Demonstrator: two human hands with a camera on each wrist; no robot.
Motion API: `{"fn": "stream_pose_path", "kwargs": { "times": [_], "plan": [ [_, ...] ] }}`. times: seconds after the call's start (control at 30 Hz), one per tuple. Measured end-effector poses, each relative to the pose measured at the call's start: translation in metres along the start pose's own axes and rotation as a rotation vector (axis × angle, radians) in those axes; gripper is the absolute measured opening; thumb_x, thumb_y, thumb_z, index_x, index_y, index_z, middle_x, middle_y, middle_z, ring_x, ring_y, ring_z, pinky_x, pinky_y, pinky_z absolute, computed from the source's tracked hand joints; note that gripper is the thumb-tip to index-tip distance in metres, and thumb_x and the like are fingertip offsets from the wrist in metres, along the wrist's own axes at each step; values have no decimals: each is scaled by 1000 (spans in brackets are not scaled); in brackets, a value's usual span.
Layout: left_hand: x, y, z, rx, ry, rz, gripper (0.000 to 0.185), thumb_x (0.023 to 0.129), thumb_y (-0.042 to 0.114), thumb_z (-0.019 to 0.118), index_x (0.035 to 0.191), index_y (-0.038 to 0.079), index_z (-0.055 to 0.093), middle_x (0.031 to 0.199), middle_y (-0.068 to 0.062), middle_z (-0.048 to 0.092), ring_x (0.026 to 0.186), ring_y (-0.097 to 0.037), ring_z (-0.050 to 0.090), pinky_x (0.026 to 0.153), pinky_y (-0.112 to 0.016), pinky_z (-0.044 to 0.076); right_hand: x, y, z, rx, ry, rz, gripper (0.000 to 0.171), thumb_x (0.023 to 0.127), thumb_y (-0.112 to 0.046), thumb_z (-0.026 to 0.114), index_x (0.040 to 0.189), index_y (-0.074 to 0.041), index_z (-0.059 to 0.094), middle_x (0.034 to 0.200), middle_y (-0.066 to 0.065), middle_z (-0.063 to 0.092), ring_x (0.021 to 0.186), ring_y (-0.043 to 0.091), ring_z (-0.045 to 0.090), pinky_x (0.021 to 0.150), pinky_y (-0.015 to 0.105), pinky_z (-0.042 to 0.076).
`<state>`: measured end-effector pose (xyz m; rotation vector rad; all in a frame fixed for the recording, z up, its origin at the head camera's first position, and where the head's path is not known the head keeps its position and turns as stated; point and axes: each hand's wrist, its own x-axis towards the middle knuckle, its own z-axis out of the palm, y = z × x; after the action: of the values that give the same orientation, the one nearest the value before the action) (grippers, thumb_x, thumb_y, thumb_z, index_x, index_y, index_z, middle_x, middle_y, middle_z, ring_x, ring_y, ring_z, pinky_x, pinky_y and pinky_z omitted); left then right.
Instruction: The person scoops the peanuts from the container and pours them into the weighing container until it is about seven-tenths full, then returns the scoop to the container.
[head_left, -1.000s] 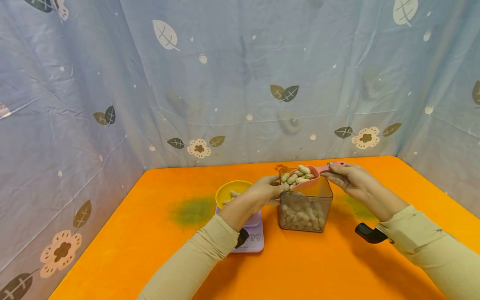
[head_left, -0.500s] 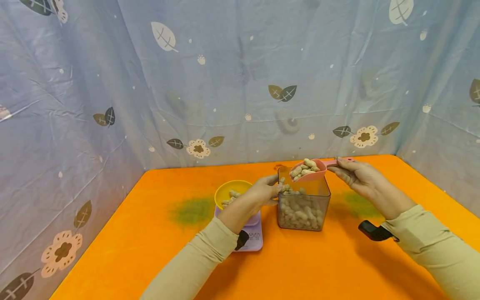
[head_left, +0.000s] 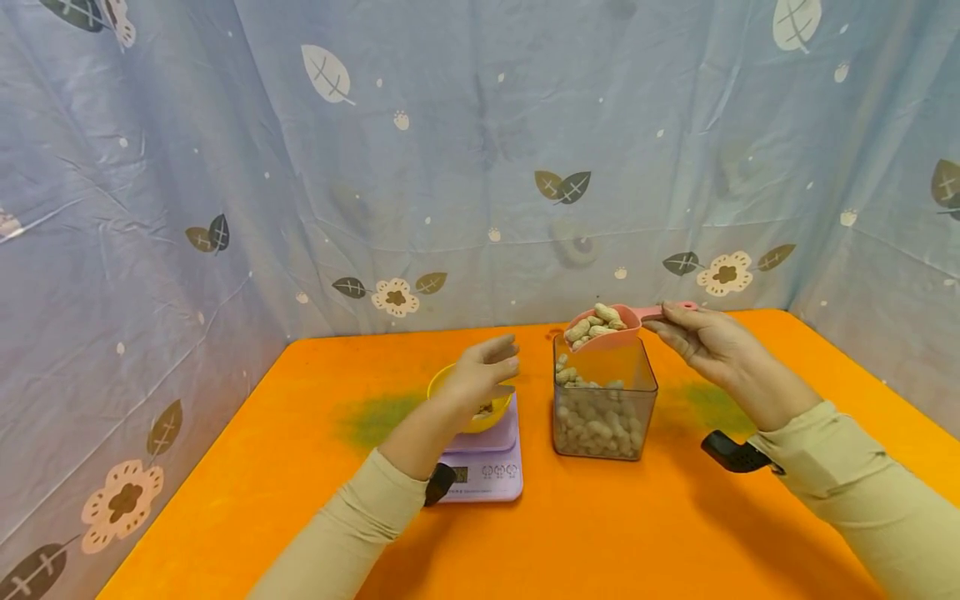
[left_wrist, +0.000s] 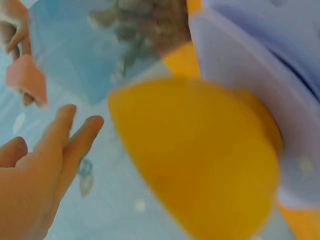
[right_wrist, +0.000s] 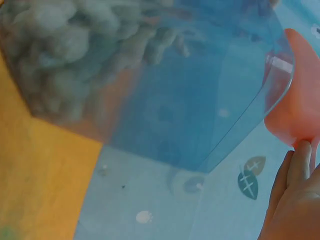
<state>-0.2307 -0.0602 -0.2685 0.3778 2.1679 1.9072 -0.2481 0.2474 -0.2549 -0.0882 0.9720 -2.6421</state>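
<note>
My right hand (head_left: 716, 346) grips the handle of a pink scoop (head_left: 618, 337), its fingers also showing at the handle in the right wrist view. Peanuts in their shells (head_left: 592, 325) fill the scoop, held over the rim of a clear, smoky square container (head_left: 606, 425) that is part full of peanuts. Fingers extended and apart, my left hand (head_left: 476, 379) is over a yellow bowl (head_left: 487, 423) and holds nothing. That bowl holds some peanuts, partly hidden by the hand, and sits on a purple kitchen scale (head_left: 495, 479). In the left wrist view the bowl's side (left_wrist: 200, 155) looms beside the fingers.
An orange cloth (head_left: 585, 533) covers the table, with greenish patches at left and right. Pale blue curtains with leaf and flower prints (head_left: 450, 167) enclose the back and both sides. A black wrist camera (head_left: 735, 452) hangs below the right sleeve.
My left hand has let go of the container's side and moved left over the bowl. The peanut-filled scoop has risen out of the container, first shifting right, then slightly back left.
</note>
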Motion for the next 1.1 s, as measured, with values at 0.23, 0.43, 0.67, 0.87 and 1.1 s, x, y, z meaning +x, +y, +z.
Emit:
{"fn": "stream_pose_path", "kwargs": {
  "times": [0.23, 0.43, 0.67, 0.87, 1.1],
  "plan": [
    [-17, -1, -34, 110, 146, 5, 52, 101, 3, 49, 150, 1, 32, 150, -16, 39, 137, -33, 37, 109, -48, 36, 7, 11, 17, -13, 14, -1, 31, 100, -1, 43, 86, 9, 68, 86, 22, 69, 81, 30, 72, 74, 28, 58],
    [-31, -18, -51, 202, 228, 36, 55, 99, -1, 48, 150, -3, 29, 154, -20, 30, 143, -37, 24, 116, -48, 23, 17, 26, 31, -100, 6, -6, 31, 101, 0, 43, 84, 6, 69, 83, 19, 70, 77, 24, 72, 68, 24, 58],
    [-36, -36, -58, 243, 288, 3, 60, 98, -4, 48, 151, -5, 21, 155, -26, 20, 142, -43, 20, 115, -50, 21, 28, 43, 44, -151, -23, 3, 31, 101, 0, 43, 84, 6, 69, 80, 20, 70, 72, 22, 72, 62, 23, 58],
    [-35, -48, -61, 250, 278, -62, 63, 96, -6, 49, 149, -13, 16, 152, -32, 20, 136, -47, 29, 111, -50, 30, 37, 55, 52, -244, -7, -1, 29, 101, -2, 45, 83, 4, 67, 79, 17, 71, 72, 18, 72, 62, 21, 57],
    [-39, -49, -60, 266, 270, -92, 58, 98, -3, 48, 147, -14, 20, 152, -33, 21, 136, -46, 30, 111, -51, 30, 45, 73, 65, -494, 34, -55, 11, 101, -2, 47, 106, 7, 51, 80, 9, 70, 74, 12, 70, 65, 17, 56]
  ]
}}
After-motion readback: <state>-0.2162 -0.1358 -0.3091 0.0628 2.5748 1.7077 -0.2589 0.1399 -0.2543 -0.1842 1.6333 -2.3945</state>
